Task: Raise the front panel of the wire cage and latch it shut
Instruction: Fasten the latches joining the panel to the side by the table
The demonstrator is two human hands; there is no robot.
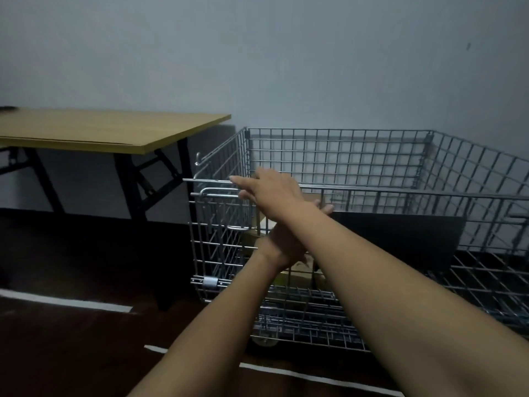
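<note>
A silver wire cage [337, 150] stands on the dark floor by the wall. Its front panel [217, 239] is upright, and the top rail [400, 193] runs off to the right. At the panel's upper left corner is a looped latch rod [219, 192]. My right hand [267, 189] reaches across my left arm. Its index finger lies straight along the top rail and the other fingertips touch the latch rod. My left hand [282, 243] is flat against the panel below, half hidden by my right forearm, with its fingertips showing near the rail.
A wooden folding table [114, 130] with black legs stands just left of the cage. Inside the cage are a dark board [400, 236] and a cardboard box [296, 277]. A second latch [210, 282] sits low on the left corner. White tape lines [65, 302] mark the floor.
</note>
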